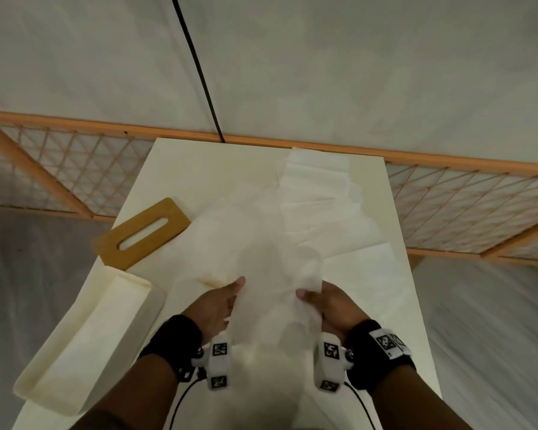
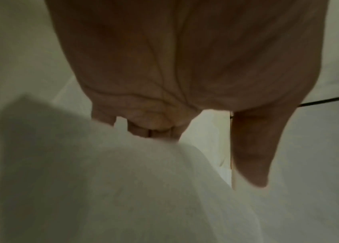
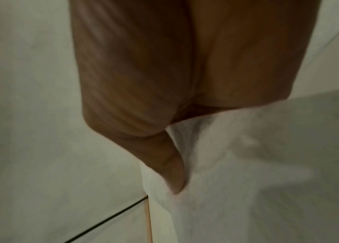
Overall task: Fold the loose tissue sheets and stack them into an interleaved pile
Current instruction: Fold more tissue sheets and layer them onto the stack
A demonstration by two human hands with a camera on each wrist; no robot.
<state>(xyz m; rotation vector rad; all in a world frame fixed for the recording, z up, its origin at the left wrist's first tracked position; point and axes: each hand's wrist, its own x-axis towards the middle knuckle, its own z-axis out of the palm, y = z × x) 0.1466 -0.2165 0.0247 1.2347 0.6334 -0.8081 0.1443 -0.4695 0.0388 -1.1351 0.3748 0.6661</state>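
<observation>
A thin white tissue sheet (image 1: 271, 274) is lifted above the white table (image 1: 395, 321), blurred by motion. My left hand (image 1: 222, 302) holds its left side. In the left wrist view the fingers (image 2: 149, 131) bend into the tissue sheet (image 2: 122, 180) and are mostly hidden, while the thumb (image 2: 251, 156) sticks out clear of it. My right hand (image 1: 322, 302) pinches the right side. The right wrist view shows the thumb (image 3: 174, 177) pressed onto the tissue sheet (image 3: 226, 180). A pile of folded tissues (image 1: 317, 187) lies at the table's far right.
A wooden lid with a slot (image 1: 143, 234) lies at the table's left. Nearer me, an open white box (image 1: 84, 346) overhangs the left edge. An orange lattice fence (image 1: 463, 206) runs behind the table. A black cable (image 1: 199, 72) hangs down at the far edge.
</observation>
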